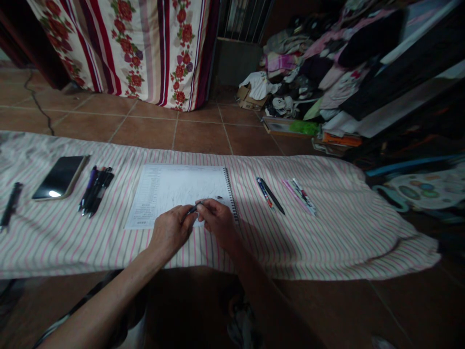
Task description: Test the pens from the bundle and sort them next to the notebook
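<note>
My left hand and my right hand meet over the near edge of a spiral notebook lying on a striped cloth. Both hands are closed on one dark pen, held between them just above the paper. A small dark piece, maybe a cap, lies on the page beyond my right hand.
Left of the notebook lie a bundle of pens, a phone and a single black pen. To the right lie two pens and more pens. A clothes pile and floral fabric stand behind.
</note>
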The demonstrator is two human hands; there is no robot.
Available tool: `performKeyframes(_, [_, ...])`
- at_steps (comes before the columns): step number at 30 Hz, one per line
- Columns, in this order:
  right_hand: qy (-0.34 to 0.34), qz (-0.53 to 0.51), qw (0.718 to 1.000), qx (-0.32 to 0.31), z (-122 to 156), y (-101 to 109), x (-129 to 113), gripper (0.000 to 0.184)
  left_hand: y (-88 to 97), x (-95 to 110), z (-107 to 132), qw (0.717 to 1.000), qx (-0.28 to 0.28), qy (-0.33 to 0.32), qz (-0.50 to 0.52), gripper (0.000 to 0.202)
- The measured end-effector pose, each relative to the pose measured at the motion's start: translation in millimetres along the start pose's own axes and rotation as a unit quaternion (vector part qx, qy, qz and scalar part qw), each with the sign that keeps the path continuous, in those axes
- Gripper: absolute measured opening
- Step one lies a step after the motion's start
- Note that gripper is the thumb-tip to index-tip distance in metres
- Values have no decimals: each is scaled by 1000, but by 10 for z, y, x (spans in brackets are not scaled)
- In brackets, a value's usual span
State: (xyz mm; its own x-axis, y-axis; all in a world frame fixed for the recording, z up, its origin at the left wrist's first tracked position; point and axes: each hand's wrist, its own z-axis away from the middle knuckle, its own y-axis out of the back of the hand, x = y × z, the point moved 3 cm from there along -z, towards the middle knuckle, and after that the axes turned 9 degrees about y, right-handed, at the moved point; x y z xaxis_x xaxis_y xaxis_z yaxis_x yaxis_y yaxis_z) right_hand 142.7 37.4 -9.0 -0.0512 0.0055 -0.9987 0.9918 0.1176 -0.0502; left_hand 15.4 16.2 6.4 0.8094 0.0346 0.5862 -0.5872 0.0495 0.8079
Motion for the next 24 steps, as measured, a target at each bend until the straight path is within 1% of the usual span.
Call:
performKeyframes(6, [3, -11, 1000, 2, 2, -1, 9, 18, -2, 0, -2, 999, -6, 14, 37, 27])
performKeyframes(11, [-13, -27, 1000, 6, -2, -22, 21, 21, -13, -3, -7, 998, -5, -1, 68, 27])
performKeyframes(15, [4, -6, 1000, 22, -28, 1, 67, 19, -19, -2, -14, 997, -17, 5, 70, 28])
performKeyframes(20, [44, 27, 999, 19, -59, 44, 128, 18, -35, -18, -29, 992, -44, 21, 115, 30])
performKeyframes(24, [47, 26, 998, 26, -62, 48, 131, 22, -52, -45, -25, 989, -49, 38, 135, 32])
